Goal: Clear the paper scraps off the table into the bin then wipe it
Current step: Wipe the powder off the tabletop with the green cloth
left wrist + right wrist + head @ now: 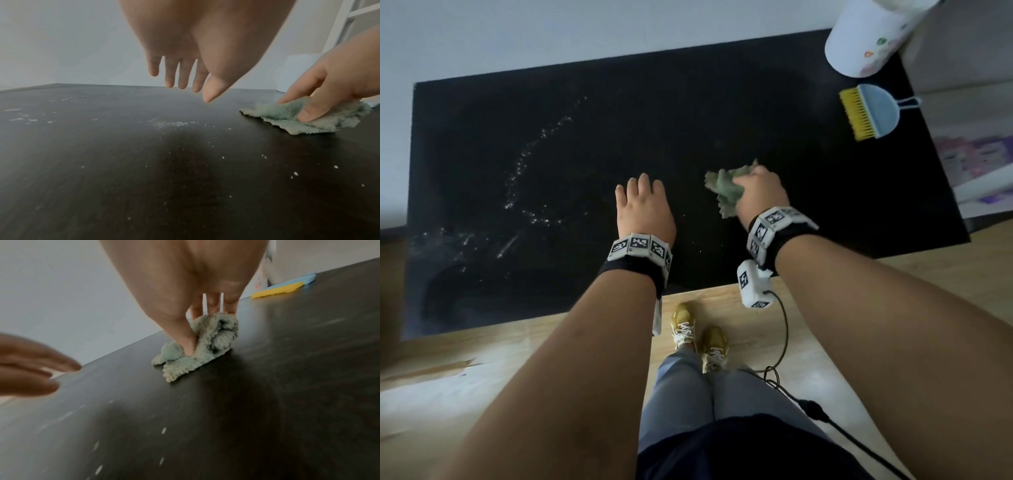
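Note:
A crumpled green cloth [724, 190] [304, 116] [197, 345] lies on the black table [688, 113], near its middle. My right hand [758, 195] [205, 316] grips the cloth between thumb and fingers and presses it to the tabletop. My left hand [642, 202] [185, 82] hovers just above the table to the left of the cloth, fingers straight and empty. Fine white paper crumbs [527, 171] [170, 124] are strewn over the left half of the table. A white bin [866, 34] stands at the far right corner.
A yellow-bristled brush with a light blue dustpan [869, 111] [283, 287] lies on the table near the bin. A wall runs along the table's far edge. A cable [784, 342] hangs from my right wrist over the wooden floor, beside my feet.

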